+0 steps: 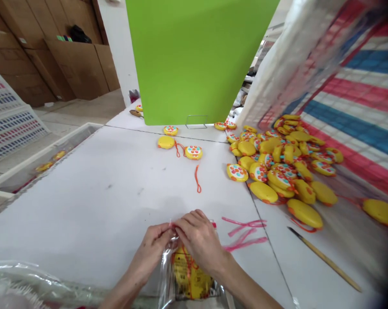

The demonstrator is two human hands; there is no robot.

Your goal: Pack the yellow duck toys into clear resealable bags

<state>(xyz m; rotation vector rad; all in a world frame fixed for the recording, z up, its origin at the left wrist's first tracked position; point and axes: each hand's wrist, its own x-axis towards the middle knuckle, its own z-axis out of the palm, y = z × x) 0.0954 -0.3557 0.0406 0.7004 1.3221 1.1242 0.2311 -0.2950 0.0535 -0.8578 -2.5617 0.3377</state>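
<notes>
Near the table's front edge, both hands pinch the top of a clear plastic bag (pixel 166 274). My left hand (pixel 155 242) grips its upper left corner between thumb and fingers. My right hand (pixel 200 238) is closed over the top edge beside it, fingertips close to the left ones. Inside the bag are yellow toys (pixel 194 279) with orange cords, and dark print shows over them. Pink plastic strips (pixel 245 240) lie to the right of my right hand. Ahead, a loose orange cord loop (pixel 197 179) rests on the white table (pixel 84 206).
A heap of yellow toys (pixel 277 154) with dotted faces fills the right side, beside a striped woven sheet (pixel 358 98). A wooden-handled pointed tool (pixel 325 259) lies at right. A green board (pixel 200 60) stands at the back. A white crate (pixel 35 159) stands at left.
</notes>
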